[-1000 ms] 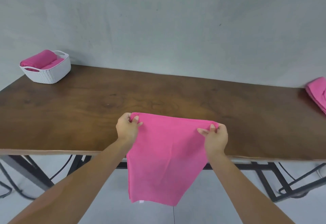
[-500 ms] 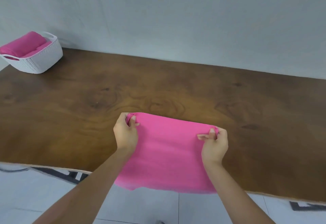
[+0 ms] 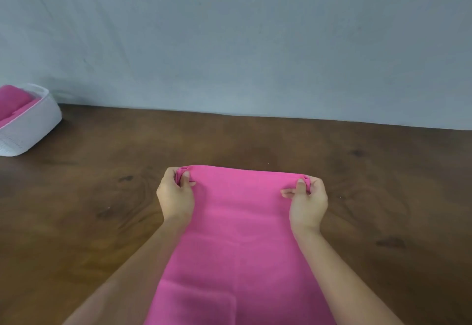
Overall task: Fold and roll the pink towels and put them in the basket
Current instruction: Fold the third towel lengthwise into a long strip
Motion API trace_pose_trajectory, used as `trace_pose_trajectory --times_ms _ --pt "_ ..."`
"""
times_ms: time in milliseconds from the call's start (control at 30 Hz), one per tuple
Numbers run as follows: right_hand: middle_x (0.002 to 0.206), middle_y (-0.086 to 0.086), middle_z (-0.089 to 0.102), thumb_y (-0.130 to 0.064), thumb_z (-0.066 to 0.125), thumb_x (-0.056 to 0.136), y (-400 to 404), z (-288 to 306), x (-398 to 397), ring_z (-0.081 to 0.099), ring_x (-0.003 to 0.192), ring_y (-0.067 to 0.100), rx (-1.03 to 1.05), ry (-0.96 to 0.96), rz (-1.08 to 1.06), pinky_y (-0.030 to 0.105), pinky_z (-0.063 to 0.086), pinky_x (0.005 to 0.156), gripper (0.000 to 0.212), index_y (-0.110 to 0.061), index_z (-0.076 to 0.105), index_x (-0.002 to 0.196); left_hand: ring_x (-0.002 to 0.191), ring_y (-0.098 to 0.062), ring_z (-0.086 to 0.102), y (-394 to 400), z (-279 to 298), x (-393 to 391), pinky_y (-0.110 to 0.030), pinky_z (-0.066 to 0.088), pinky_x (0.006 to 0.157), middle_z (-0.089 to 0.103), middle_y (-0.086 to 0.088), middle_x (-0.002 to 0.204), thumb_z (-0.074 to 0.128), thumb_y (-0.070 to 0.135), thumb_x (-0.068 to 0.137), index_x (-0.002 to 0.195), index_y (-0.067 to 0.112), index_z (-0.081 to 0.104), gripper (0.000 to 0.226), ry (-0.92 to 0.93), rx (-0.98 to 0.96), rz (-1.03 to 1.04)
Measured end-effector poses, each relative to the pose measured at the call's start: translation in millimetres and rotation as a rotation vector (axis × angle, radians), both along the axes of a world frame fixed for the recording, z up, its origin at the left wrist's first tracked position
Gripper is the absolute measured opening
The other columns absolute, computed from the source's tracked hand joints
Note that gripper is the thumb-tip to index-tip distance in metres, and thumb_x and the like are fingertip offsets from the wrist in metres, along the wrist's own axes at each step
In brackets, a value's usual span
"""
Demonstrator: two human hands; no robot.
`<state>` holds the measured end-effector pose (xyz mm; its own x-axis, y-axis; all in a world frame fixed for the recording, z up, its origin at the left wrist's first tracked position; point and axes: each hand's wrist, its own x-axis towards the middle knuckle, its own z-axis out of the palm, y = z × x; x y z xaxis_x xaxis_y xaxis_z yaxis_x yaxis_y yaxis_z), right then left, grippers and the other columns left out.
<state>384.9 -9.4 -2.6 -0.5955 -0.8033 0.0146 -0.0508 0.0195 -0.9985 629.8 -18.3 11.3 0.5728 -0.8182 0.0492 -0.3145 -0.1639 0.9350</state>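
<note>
We are laying the towel out on the surface and, by the look of it, starting the roll from its far edge. To do this step well, we are wanting both far corners to turn over together, so the roll comes toward us straight and tight; if one side leads, the roll will likely cone and loosen. Keeping the cloth flat and lightly taut between the two grips should help, as should pressing the first turn down before adding more.

Our left hand is pinching the far-left corner, its fingers closed on a small bunched fold of cloth. Our right hand is doing the same at the far-right corner, with its fingers closed on the cloth. The far edge is running nearly level between the two hands, and the rest of the towel is lying toward us between our forearms, passing out of view at the near edge.

The basket is sitting at the far left of the surface, well apart from our hands, and is already holding pink cloth, so we are judging the task partly done.
</note>
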Motion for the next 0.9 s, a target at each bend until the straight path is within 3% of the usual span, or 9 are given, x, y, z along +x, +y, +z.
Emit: trace_pose_trajectory --times_ms 300,600,700,800,900 --pt "0.061 -0.004 0.07 -0.008 0.047 0.101 -105 0 1 0.072 0.061 0.026 0.021 0.021 -0.017 0.058 0.056 0.084 0.016 -0.018 0.056 0.093 0.063 0.009 0.064 -101 0 2 -0.003 0.04 0.058 0.06 0.002 0.076 0.052 0.011 0.101 0.088 0.014 0.058 0.015 0.05 -0.028 -0.009" --pt "0.053 -0.003 0.066 -0.009 0.05 0.102 -201 2 0 0.072 0.058 0.023 0.061 0.079 -0.059 0.052 0.058 0.082 0.017 -0.018 0.056 0.089 0.072 -0.002 0.067 -198 -2 3 -0.001 0.039 0.058 0.061 0.0 0.078 0.052 0.007 0.1 0.088 0.016 0.058 0.016 0.053 -0.094 -0.082" --pt "0.055 -0.004 0.065 -0.006 0.049 0.1 -225 1 -1 0.072 0.059 0.029 0.053 0.07 -0.068 0.057 0.058 0.079 0.019 -0.016 0.055 0.084 0.076 -0.011 0.067 -223 -6 3 -0.011 0.044 0.066 0.062 0.003 0.079 0.054 0.005 0.097 0.084 0.022 0.057 0.021 0.032 -0.127 -0.1" --pt "0.066 -0.002 0.064 -0.004 0.049 0.099 -240 1 -1 0.071 0.06 0.032 0.033 0.046 -0.09 0.059 0.058 0.076 0.018 -0.013 0.054 0.084 0.084 -0.007 0.057 -241 -11 4 -0.018 0.046 0.078 0.064 -0.002 0.097 0.058 0.004 0.091 0.097 0.018 0.059 0.015 -0.008 -0.174 -0.114" --pt "0.096 0.007 0.064 0.0 0.05 0.098 -246 2 0 0.069 0.057 0.028 0.004 0.028 -0.123 0.049 0.061 0.071 0.014 -0.014 0.053 0.097 0.104 -0.004 0.043 -245 -13 0 -0.02 0.044 0.083 0.045 -0.006 0.127 0.067 0.01 0.085 0.113 0.015 0.055 0.031 -0.087 -0.26 -0.183"
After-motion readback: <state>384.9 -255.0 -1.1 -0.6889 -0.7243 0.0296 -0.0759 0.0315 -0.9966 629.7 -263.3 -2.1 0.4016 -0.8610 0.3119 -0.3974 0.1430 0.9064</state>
